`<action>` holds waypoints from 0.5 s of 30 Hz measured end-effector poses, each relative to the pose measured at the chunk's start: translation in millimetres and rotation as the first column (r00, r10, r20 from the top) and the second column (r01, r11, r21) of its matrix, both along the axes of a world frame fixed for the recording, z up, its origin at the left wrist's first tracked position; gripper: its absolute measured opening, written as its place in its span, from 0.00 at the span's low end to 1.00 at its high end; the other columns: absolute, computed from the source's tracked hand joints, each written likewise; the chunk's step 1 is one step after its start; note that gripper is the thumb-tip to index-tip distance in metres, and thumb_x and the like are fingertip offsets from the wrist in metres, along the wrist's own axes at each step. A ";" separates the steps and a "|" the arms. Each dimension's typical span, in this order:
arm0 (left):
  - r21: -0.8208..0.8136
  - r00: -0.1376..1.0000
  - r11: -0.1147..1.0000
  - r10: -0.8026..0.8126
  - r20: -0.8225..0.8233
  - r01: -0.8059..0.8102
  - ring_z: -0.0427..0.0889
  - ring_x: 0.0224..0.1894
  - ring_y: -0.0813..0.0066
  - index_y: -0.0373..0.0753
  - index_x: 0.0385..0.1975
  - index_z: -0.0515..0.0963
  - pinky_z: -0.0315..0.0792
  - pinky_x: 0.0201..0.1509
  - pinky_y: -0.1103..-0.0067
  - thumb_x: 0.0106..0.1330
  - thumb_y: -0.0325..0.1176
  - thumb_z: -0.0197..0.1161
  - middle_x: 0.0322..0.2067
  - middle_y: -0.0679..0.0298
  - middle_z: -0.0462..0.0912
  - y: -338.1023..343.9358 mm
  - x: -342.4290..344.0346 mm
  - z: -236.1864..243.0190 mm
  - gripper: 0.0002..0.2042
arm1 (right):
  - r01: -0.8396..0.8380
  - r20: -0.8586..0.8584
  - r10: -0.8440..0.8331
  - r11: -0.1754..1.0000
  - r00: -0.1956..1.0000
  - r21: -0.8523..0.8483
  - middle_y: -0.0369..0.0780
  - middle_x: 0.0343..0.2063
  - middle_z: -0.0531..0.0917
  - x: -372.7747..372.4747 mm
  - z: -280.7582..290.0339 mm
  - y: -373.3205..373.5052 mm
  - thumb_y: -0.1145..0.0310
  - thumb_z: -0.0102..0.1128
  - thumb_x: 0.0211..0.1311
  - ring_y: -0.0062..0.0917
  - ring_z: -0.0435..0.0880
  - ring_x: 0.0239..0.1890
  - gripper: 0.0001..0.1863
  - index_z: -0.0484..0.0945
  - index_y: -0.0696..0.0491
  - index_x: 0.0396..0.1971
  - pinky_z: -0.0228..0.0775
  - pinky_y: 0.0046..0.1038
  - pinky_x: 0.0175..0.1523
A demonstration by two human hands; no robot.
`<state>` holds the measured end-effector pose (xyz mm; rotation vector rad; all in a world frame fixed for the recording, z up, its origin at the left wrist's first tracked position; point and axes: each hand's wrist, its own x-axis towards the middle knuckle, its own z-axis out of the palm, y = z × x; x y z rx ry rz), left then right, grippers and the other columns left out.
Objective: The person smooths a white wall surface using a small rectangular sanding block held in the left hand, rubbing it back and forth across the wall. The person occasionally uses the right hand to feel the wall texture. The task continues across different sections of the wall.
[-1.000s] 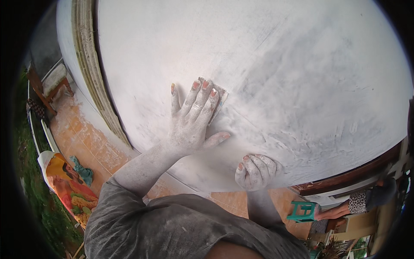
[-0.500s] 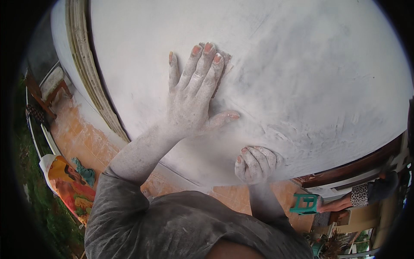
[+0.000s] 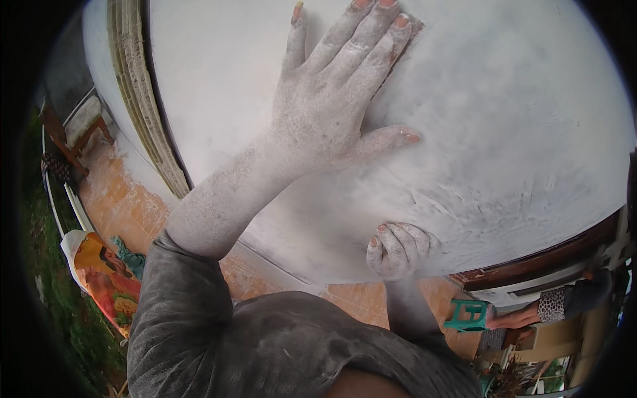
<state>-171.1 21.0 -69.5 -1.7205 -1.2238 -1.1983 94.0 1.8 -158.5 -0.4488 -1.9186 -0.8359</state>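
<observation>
My left hand (image 3: 325,103), coated in white dust, reaches up the pale wall (image 3: 511,73) with its fingers stretched out. Under those fingers it holds a dark, thin sheet that looks like sandpaper (image 3: 413,28), pressed flat to the surface; only a strip shows beside the index finger. The thumb spreads away to the right. Lower down and to the right, my right hand (image 3: 400,252) is closed, fingers curled inward, close against the dusty wall. Whatever lies inside those fingers, if anything, is hidden.
A grooved trim strip (image 3: 136,86) borders the wall's left side. Dusty orange tiles (image 3: 123,192) lie below. A green plastic stool (image 3: 468,315) stands at right beside another person's legs (image 3: 521,317). At left are a colourful printed sack (image 3: 106,278) and a wooden chair (image 3: 73,136).
My left hand has slid up and to the right along the wall, and the sandpaper has moved with it. My right hand remains closed in nearly the same place.
</observation>
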 end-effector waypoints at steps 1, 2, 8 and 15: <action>0.007 0.999 1.000 0.014 -0.032 -0.013 0.49 0.80 0.49 0.35 0.77 0.53 0.31 0.77 0.40 0.65 0.69 0.58 0.75 0.47 0.56 4.1 -2.9 13.0 0.51 | 0.016 0.004 -0.016 1.000 1.000 -0.013 0.25 0.29 0.84 0.0 0.2 -1.4 0.58 0.63 0.65 0.18 0.81 0.36 0.07 0.85 0.42 0.29 0.63 0.28 0.46; 0.031 1.000 0.999 0.009 -0.004 -0.009 0.49 0.80 0.49 0.35 0.77 0.53 0.31 0.77 0.40 0.66 0.68 0.58 0.76 0.47 0.56 10.5 -5.0 9.2 0.50 | 0.027 0.015 -0.027 1.000 1.000 -0.013 0.25 0.29 0.84 -0.1 0.2 -2.4 0.59 0.63 0.65 0.19 0.81 0.36 0.07 0.85 0.42 0.29 0.63 0.28 0.46; -0.107 0.992 0.994 0.013 0.123 0.000 0.45 0.81 0.50 0.38 0.77 0.55 0.28 0.78 0.41 0.71 0.55 0.59 0.77 0.49 0.52 -13.2 -2.8 -54.9 0.40 | 0.052 0.041 -0.050 0.997 0.998 -0.058 0.26 0.31 0.84 -1.2 2.8 -8.7 0.63 0.65 0.65 0.20 0.82 0.36 0.02 0.83 0.42 0.32 0.64 0.30 0.46; -0.188 0.976 0.981 0.002 0.217 0.039 0.49 0.78 0.46 0.41 0.75 0.62 0.31 0.78 0.46 0.69 0.30 0.61 0.76 0.45 0.52 -22.4 -5.2 -112.7 0.32 | 0.073 0.017 -0.072 0.996 0.997 -0.060 0.26 0.32 0.83 -2.7 1.1 -9.5 0.68 0.67 0.61 0.21 0.82 0.38 0.03 0.82 0.42 0.33 0.64 0.31 0.47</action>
